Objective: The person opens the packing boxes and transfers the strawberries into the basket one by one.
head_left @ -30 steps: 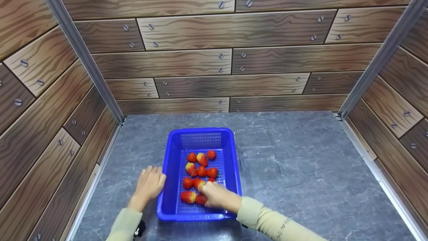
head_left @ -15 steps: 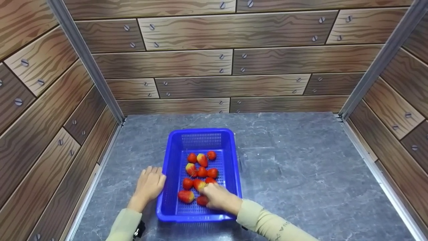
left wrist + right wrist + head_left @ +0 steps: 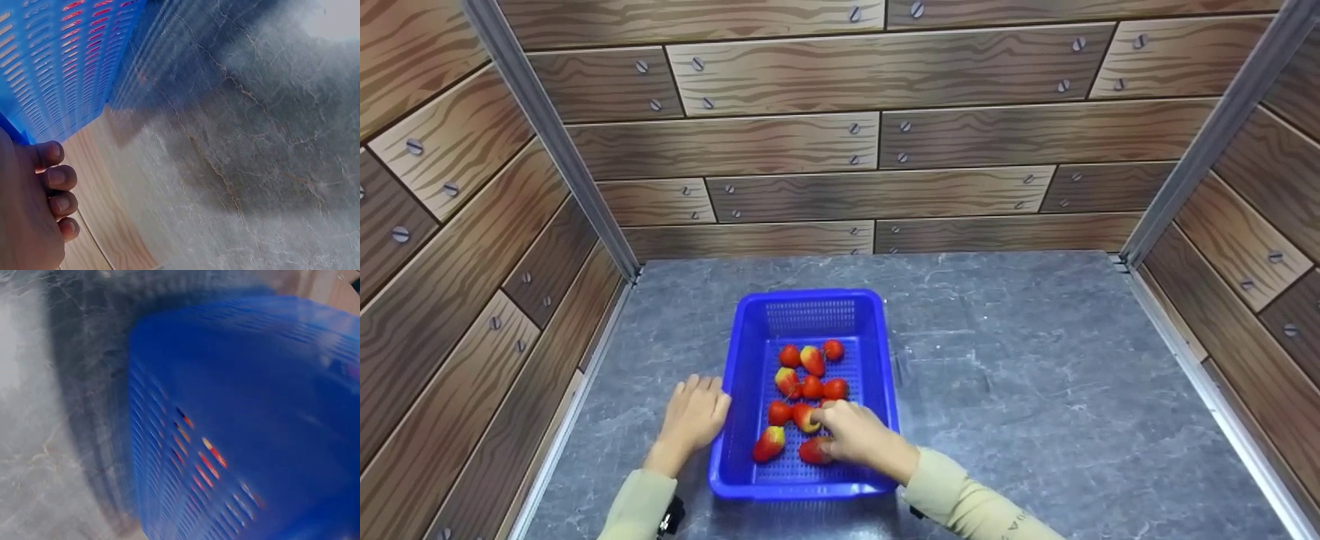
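Observation:
In the head view a blue perforated plastic basket (image 3: 722, 450) stands on the grey tabletop, with several strawberries (image 3: 811, 360) lying in loose rows on its floor. At its left side my left hand (image 3: 697, 412) grips the rim, and the left wrist view shows the curled fingertips (image 3: 61, 179) beside the slotted wall. My right hand (image 3: 861, 435) reaches inside over the front right part, thumb and fingers bent at a red strawberry (image 3: 812, 451) that it partly covers. Another strawberry (image 3: 769, 444) with a yellow end lies apart at the front left.
Wood-patterned walls (image 3: 780, 75) with metal corner posts (image 3: 1200, 135) enclose the grey tabletop (image 3: 1035, 375) at the back and both sides. In the right wrist view the basket's slotted outer wall (image 3: 236, 394) fills much of the frame, blurred.
The front left strawberry has shifted left and turned, its yellow end now pointing away. My right hand has moved slightly right, uncovering more of the red strawberry. The left hand stays put.

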The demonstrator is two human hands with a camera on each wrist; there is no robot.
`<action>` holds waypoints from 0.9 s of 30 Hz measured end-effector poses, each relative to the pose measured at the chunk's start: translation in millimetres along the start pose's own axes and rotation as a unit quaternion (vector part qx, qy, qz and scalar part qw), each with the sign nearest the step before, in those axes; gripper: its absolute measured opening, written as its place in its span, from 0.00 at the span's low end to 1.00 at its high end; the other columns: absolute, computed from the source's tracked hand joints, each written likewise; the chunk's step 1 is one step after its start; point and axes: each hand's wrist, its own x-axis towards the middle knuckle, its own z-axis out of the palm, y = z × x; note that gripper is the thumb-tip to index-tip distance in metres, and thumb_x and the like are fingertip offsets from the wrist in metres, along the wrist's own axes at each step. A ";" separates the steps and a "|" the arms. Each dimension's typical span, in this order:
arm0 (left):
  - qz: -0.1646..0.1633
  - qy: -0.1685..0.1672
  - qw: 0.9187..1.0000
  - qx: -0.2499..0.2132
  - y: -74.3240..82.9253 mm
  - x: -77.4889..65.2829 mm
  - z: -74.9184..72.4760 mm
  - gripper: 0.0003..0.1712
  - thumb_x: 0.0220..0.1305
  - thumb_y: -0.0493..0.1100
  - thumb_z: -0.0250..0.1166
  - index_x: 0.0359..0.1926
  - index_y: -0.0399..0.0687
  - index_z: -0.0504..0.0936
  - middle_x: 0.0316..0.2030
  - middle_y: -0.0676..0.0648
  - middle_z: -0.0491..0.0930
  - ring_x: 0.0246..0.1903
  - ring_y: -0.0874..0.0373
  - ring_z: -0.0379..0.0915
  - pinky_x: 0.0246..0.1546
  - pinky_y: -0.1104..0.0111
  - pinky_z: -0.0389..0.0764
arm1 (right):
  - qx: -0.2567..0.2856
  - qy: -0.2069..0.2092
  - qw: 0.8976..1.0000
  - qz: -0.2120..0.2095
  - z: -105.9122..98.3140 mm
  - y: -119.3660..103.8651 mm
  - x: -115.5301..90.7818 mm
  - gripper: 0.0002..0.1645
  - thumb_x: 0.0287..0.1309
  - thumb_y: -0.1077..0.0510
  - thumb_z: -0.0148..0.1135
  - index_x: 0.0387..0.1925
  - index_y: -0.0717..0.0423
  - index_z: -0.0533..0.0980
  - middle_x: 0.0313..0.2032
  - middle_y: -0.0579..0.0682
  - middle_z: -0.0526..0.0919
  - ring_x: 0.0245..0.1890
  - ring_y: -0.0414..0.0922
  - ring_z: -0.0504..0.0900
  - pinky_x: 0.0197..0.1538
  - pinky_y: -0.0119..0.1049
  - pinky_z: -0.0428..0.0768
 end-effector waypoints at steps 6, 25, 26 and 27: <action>-0.009 -0.007 1.000 -0.007 -0.1 4.1 -3.2 0.12 0.67 0.41 0.50 0.30 0.40 0.76 0.31 0.40 0.80 0.36 0.40 0.71 0.38 0.51 0.69 | 0.018 0.043 0.999 0.005 -19.8 -1.6 -7.1 0.16 0.49 0.61 0.72 0.43 0.58 0.83 0.36 0.49 0.84 0.35 0.45 0.82 0.37 0.37 0.81; -0.106 -0.058 0.993 -0.017 25.2 1.4 -42.9 0.15 0.65 0.40 0.55 0.46 0.33 0.75 0.43 0.34 0.79 0.47 0.34 0.71 0.46 0.44 0.69 | -0.013 0.347 0.937 -0.044 -55.5 13.7 -61.1 0.05 0.46 0.63 0.73 0.28 0.52 0.84 0.25 0.42 0.84 0.21 0.35 0.77 0.27 0.27 0.67; -0.111 -0.061 0.992 -0.007 30.2 1.6 -45.5 0.15 0.64 0.41 0.55 0.46 0.32 0.75 0.43 0.34 0.78 0.47 0.34 0.70 0.46 0.44 0.69 | -0.015 0.359 0.932 -0.040 -57.7 15.7 -64.4 0.05 0.46 0.63 0.73 0.28 0.51 0.84 0.25 0.41 0.84 0.20 0.35 0.76 0.27 0.27 0.67; -0.115 -0.061 0.991 0.002 35.5 2.0 -47.5 0.16 0.64 0.41 0.55 0.47 0.32 0.75 0.42 0.33 0.78 0.47 0.34 0.69 0.46 0.44 0.69 | -0.016 0.370 0.928 -0.037 -60.0 17.8 -68.0 0.06 0.46 0.63 0.73 0.28 0.52 0.84 0.25 0.41 0.84 0.20 0.35 0.76 0.27 0.27 0.68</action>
